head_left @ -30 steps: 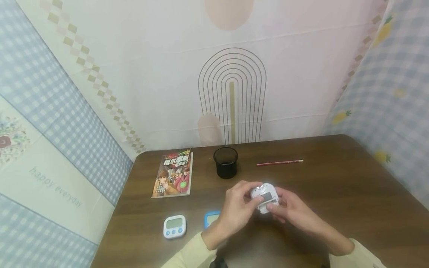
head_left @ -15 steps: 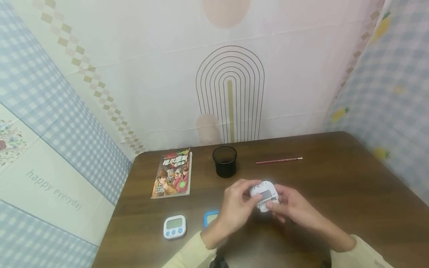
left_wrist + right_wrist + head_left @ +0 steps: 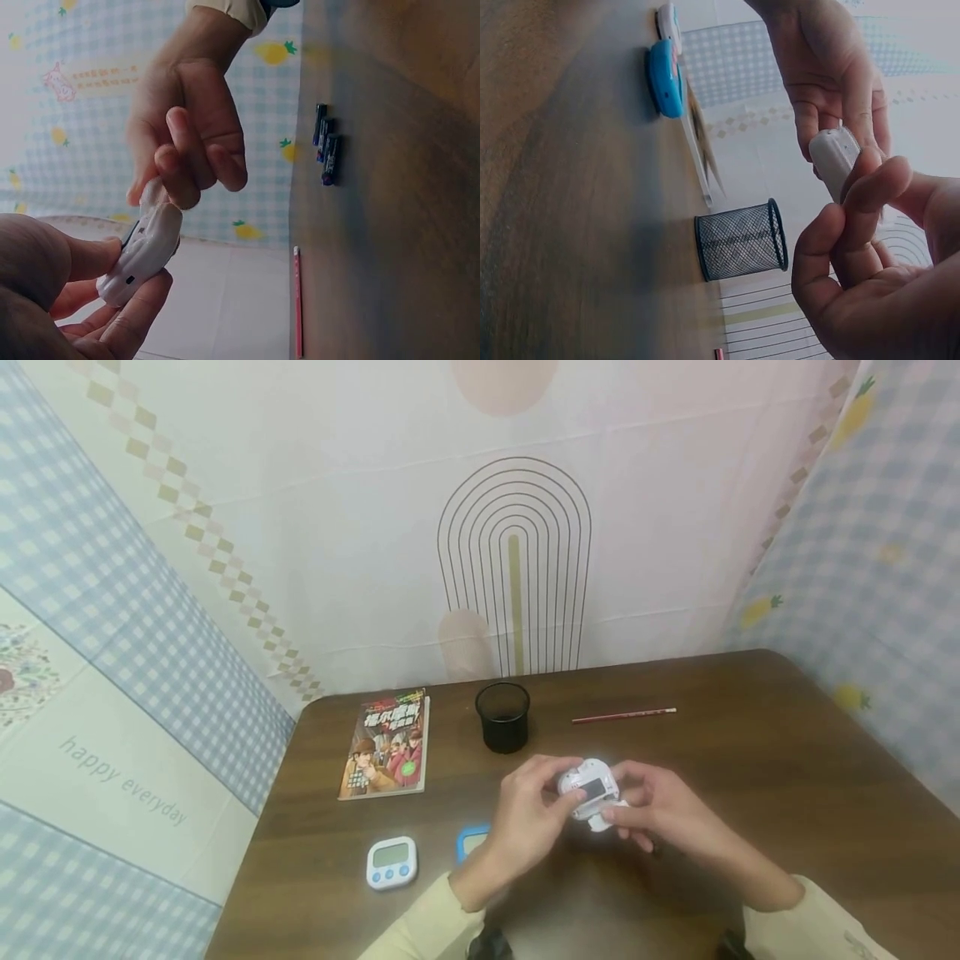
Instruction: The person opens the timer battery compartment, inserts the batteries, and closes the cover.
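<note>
- A white device (image 3: 600,768) is held above the brown table (image 3: 720,752), between a person's two hands, its dark panel (image 3: 593,790) facing up.
- The left hand (image 3: 525,810) grips the device, thumb on its face and fingers beneath.
- The right hand (image 3: 663,806) pinches a small white flap (image 3: 597,823) at the device's near edge; whether the flap is loose or attached, I cannot tell.
- The step in hand seems to be working this flap. To do it well, the left hand should brace the body firmly, its thumb clear of the opening.
- The right hand would do best with a light, straight pull, without twisting; thin plastic could snap or slip.
- Working low over the table would suit, so anything dropped lands softly.
- Three batteries (image 3: 327,146), seen from the left wrist, lie near the pencil (image 3: 298,300), apart from the hands; sleeves and elbows should avoid them, since they could roll.
</note>
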Available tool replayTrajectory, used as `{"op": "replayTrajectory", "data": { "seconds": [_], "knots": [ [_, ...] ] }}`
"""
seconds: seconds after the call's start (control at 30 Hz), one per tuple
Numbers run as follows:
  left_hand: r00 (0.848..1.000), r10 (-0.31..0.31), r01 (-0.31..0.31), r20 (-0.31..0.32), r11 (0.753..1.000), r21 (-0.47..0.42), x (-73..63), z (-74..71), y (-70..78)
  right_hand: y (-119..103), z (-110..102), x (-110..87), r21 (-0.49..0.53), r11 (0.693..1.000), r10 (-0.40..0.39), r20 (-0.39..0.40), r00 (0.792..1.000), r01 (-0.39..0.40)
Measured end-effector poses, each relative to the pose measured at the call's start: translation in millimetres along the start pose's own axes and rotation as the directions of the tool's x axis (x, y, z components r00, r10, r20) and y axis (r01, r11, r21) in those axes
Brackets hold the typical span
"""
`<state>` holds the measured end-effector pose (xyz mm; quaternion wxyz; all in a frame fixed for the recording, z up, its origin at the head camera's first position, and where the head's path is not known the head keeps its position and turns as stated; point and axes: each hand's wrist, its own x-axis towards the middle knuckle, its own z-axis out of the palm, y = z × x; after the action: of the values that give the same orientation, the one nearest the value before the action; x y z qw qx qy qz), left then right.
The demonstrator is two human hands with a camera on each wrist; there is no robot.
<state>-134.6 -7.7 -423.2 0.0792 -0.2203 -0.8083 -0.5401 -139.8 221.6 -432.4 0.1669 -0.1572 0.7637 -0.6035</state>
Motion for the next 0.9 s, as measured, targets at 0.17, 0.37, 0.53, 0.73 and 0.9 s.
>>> {"op": "replayTrajectory", "data": {
  "seconds": [0.17, 0.37, 0.53, 0.73, 0.9],
  "knots": [
    [0.999, -0.007, 0.007, -0.053, 1.0, -0.009, 2.7, -5.4, -1.3, -2.3, -1.5, -0.1, -0.029, 1.0, 0.01, -0.02, 1.0, -0.011],
    [0.998, -0.044, 0.041, -0.047, 0.997, -0.073, 4.3, -9.5, -1.7, -2.7, -2.8, 1.2, -0.114, 0.993, 0.029, -0.021, 0.999, -0.031],
    [0.997, -0.057, 0.054, -0.043, 0.996, -0.076, 4.2, -10.0, -0.4, -0.4, -3.4, 1.7, -0.157, 0.987, 0.026, -0.008, 1.0, -0.027],
    [0.997, -0.067, 0.063, -0.039, 0.995, -0.083, 2.6, -9.9, -1.2, 2.5, -1.2, 0.9, -0.162, 0.987, -0.016, 0.04, 0.999, 0.022],
    [0.997, -0.065, 0.063, -0.032, 0.995, -0.075, 3.2, -9.7, -0.6, 4.5, 0.9, 1.5, -0.184, 0.983, -0.019, 0.049, 0.999, 0.028]
  ]
}}
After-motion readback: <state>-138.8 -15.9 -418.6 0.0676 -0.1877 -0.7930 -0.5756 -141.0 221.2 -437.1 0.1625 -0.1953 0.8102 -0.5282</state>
